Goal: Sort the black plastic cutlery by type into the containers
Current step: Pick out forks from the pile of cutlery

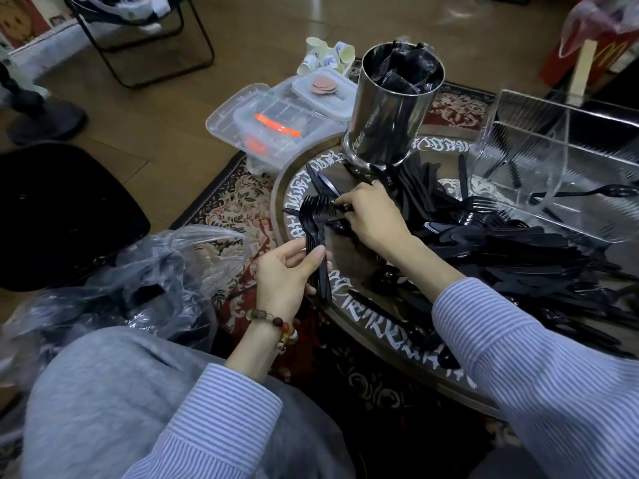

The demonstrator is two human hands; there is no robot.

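My left hand point(288, 274) grips a bundle of black plastic forks point(316, 223) by the handles, tines pointing up and away, over the round table's left edge. My right hand point(371, 216) pinches a black fork at the bundle's top right, fingers closed on it. A large heap of black cutlery point(501, 250) covers the table to the right. A steel canister point(390, 105) holding black wrapped items stands at the back. A clear plastic container point(560, 160) at the right holds a few forks and a spoon.
The round table point(373, 326) has a rim with white script. Clear lidded boxes point(276, 115) and paper cups point(328, 55) lie on the floor behind it. A crumpled plastic bag point(138, 278) sits by my left knee, a black stool point(62, 216) beyond it.
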